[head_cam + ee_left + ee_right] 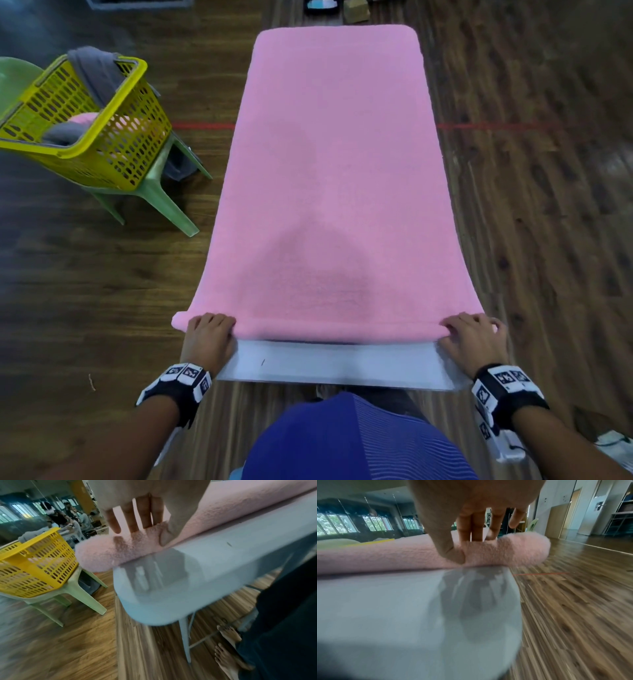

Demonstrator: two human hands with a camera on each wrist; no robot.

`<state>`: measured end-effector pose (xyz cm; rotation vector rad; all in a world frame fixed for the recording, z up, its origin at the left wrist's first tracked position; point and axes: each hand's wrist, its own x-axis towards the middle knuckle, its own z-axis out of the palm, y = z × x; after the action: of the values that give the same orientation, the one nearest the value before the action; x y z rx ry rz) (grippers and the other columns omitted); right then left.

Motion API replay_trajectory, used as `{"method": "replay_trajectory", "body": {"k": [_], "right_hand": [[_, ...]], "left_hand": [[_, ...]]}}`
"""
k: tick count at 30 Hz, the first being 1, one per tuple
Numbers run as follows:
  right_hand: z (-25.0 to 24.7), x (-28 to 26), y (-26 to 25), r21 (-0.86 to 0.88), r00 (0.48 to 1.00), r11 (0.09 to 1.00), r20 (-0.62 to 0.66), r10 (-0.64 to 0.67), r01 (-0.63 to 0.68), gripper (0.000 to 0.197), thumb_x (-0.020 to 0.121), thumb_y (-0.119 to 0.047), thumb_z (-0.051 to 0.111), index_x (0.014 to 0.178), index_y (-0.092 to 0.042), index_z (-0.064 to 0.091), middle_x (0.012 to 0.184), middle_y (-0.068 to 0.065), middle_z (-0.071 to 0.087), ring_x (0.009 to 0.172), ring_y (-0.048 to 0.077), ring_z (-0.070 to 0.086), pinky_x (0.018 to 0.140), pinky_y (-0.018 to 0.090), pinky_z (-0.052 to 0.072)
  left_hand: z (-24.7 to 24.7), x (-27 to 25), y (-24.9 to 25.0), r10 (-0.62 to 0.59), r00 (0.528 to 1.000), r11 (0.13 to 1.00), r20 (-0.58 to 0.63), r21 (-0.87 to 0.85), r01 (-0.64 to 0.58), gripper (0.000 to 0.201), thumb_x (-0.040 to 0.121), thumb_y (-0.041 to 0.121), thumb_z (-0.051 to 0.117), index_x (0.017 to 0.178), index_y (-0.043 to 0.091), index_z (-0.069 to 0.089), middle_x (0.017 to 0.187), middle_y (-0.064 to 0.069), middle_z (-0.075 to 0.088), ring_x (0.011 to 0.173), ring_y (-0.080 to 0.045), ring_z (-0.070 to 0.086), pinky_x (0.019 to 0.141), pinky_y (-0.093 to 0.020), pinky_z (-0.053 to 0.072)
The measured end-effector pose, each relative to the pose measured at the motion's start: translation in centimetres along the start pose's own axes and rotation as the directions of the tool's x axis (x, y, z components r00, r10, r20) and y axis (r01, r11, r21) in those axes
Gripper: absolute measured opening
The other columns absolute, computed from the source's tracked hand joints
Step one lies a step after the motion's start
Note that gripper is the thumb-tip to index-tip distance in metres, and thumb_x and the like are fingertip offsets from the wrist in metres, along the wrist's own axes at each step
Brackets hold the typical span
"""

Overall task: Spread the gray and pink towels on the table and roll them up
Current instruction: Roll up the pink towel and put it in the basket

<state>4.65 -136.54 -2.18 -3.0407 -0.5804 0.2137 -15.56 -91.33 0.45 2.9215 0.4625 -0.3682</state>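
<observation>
A pink towel (pixel 337 164) lies spread flat along the white table (pixel 335 363), its near edge turned over into a thin roll (pixel 335 330). My left hand (pixel 209 334) grips the roll's left end, fingers over the top and thumb behind, as the left wrist view shows (pixel 137 524). My right hand (pixel 474 337) grips the right end the same way (pixel 471 538). A gray towel (pixel 94 73) hangs over the rim of the yellow basket (pixel 113 144) at the left.
The yellow basket sits on a green plastic chair (pixel 161 198) left of the table, with pink and gray cloth inside. Wooden floor (pixel 531 205) surrounds the table. Small items (pixel 337 8) lie beyond the table's far end. My bare feet (pixel 228 646) stand under the near edge.
</observation>
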Motion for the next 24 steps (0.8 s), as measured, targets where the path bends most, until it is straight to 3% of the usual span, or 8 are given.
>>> {"method": "replay_trajectory", "body": {"k": [2,6,9,12,14,16,21,24], "right_hand": [[-0.6,1.6,0.0,-0.005,1.000,1.000,-0.007,0.022,-0.022,0.019,0.071,-0.034,0.068,0.089,-0.029,0.071,0.092,-0.006,0.070,0.091,0.022,0.060,0.086,0.040,0.028],[0.4,1.5,-0.2,0.161,0.990,0.986,-0.135,-0.028,0.050,0.035,0.085,-0.031,0.047,0.112,-0.017,0.064,0.115,0.002,0.065,0.104,0.025,0.059,0.091,0.040,0.037],[2.2,-0.3,0.2,0.190,0.985,0.970,-0.112,-0.134,0.154,0.040,0.082,-0.018,0.066,0.120,-0.005,0.060,0.123,0.013,0.060,0.113,0.033,0.055,0.096,0.050,0.044],[2.0,-0.4,0.6,0.202,0.988,0.968,-0.073,-0.137,0.149,0.042,0.069,-0.004,0.076,0.109,-0.005,0.066,0.111,0.016,0.063,0.101,0.038,0.061,0.088,0.052,0.048],[0.6,1.0,0.3,0.148,0.998,0.987,-0.014,-0.068,0.069,0.033,0.065,-0.013,0.077,0.098,-0.012,0.071,0.101,0.011,0.063,0.092,0.036,0.060,0.080,0.049,0.046],[-0.5,2.8,0.1,0.094,0.999,0.996,0.043,-0.005,0.001,0.029,0.065,-0.020,0.078,0.093,-0.018,0.073,0.102,0.009,0.060,0.094,0.034,0.055,0.083,0.049,0.042],[-1.0,4.4,-0.2,0.194,0.998,0.981,-0.060,-0.013,0.025,0.025,0.087,-0.029,0.057,0.105,-0.017,0.067,0.106,0.009,0.061,0.095,0.031,0.055,0.081,0.046,0.048],[-0.1,2.8,-0.6,0.238,0.995,0.967,-0.060,-0.083,0.095,0.029,0.085,-0.028,0.067,0.106,-0.009,0.068,0.106,0.010,0.067,0.099,0.030,0.059,0.093,0.042,0.045]], "left_hand": [[-0.4,1.2,-0.1,-0.001,0.999,0.999,-0.044,-0.050,-0.001,0.044,0.070,0.030,0.036,0.087,0.010,0.070,0.083,-0.008,0.070,0.077,-0.029,0.064,0.074,-0.041,0.048],[0.0,2.0,0.5,-0.065,0.997,0.990,-0.046,-0.132,0.059,0.048,0.084,0.018,0.031,0.113,-0.006,0.061,0.115,-0.024,0.062,0.106,-0.042,0.057,0.087,-0.057,0.047],[1.3,1.1,0.4,-0.026,1.000,0.998,0.016,-0.056,0.027,0.048,0.080,0.019,0.035,0.115,-0.004,0.058,0.114,-0.021,0.061,0.107,-0.039,0.055,0.087,-0.058,0.046],[0.6,1.3,-0.1,-0.033,0.999,0.999,-0.014,-0.002,0.032,0.041,0.073,0.024,0.038,0.100,0.008,0.064,0.095,-0.010,0.066,0.088,-0.032,0.061,0.083,-0.045,0.044],[-0.4,2.0,-0.2,-0.026,1.000,0.999,-0.008,0.032,0.026,0.039,0.070,0.029,0.036,0.087,0.013,0.067,0.081,-0.004,0.068,0.076,-0.028,0.062,0.079,-0.041,0.041],[-1.2,3.2,-0.5,-0.014,1.000,1.000,-0.005,0.022,0.014,0.039,0.068,0.030,0.038,0.084,0.013,0.069,0.078,-0.005,0.069,0.073,-0.028,0.063,0.077,-0.041,0.044],[-1.3,4.8,0.0,0.013,0.999,0.997,-0.037,-0.072,-0.016,0.050,0.084,0.023,0.032,0.114,-0.004,0.060,0.112,-0.020,0.063,0.100,-0.038,0.058,0.087,-0.053,0.045],[0.1,3.4,-0.2,0.033,0.999,0.999,0.004,0.004,-0.033,0.038,0.082,0.016,0.058,0.116,-0.002,0.060,0.115,-0.018,0.063,0.109,-0.038,0.056,0.093,-0.054,0.044]]}}
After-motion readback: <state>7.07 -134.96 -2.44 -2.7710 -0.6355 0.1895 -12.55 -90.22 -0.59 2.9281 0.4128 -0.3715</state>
